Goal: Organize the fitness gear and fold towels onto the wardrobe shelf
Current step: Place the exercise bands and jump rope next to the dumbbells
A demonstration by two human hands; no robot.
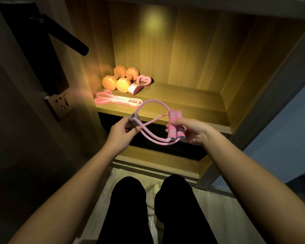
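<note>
Now both hands hold the pink resistance tube (173, 118) just short of the warm-lit wardrobe shelf (183, 103): the left hand (121, 132) pinches its grey joint, the right hand (192, 132) grips both foam handles. Beyond the left hand, orange dumbbells (120, 80) and a flat pink band (118, 100) sit on the wood.

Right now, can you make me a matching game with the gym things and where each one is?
Things:
1. two orange hexagonal dumbbells
2. flat pink rubber loop band
3. pink tube puller with foam handles
Places:
A. gripped by left hand and right hand
B. back left of the wooden shelf
C. front left edge of that shelf
Pairs: 1-B, 2-C, 3-A
</note>
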